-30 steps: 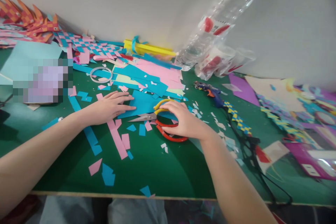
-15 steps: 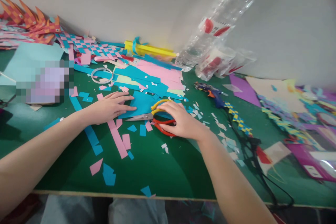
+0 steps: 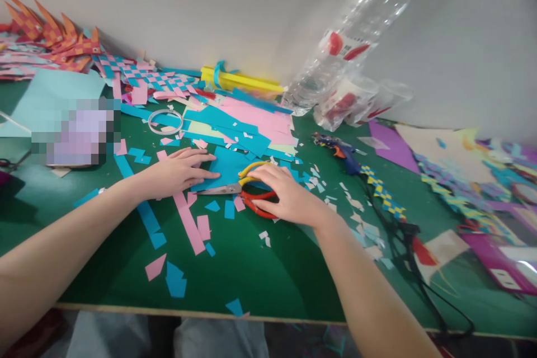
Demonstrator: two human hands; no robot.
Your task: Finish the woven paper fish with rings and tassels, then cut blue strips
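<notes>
My left hand (image 3: pixel 176 172) lies flat, fingers stretched out, on a blue sheet of paper (image 3: pixel 229 163) on the green table (image 3: pixel 268 268). My right hand (image 3: pixel 289 197) rests over a pair of scissors (image 3: pixel 247 190) with one yellow and one red handle loop, fingers curled onto the handles. The metal blades point left toward my left hand's fingertips. Pink strips (image 3: pixel 189 227) and blue strips (image 3: pixel 146 218) lie in front of my left wrist.
Stacked pink and blue sheets (image 3: pixel 251 120), a tape ring (image 3: pixel 165 121) and woven paper mats (image 3: pixel 142 75) lie behind. A clear plastic bottle (image 3: pixel 348 45) leans on the wall. A glue gun (image 3: pixel 338 151) with black cord (image 3: pixel 403 235) and purple items (image 3: pixel 495 251) are to the right.
My right hand has slid the scissors slightly left and closed the handles together; the red loop now sits mostly under my fingers. My left hand stays on the blue paper.
</notes>
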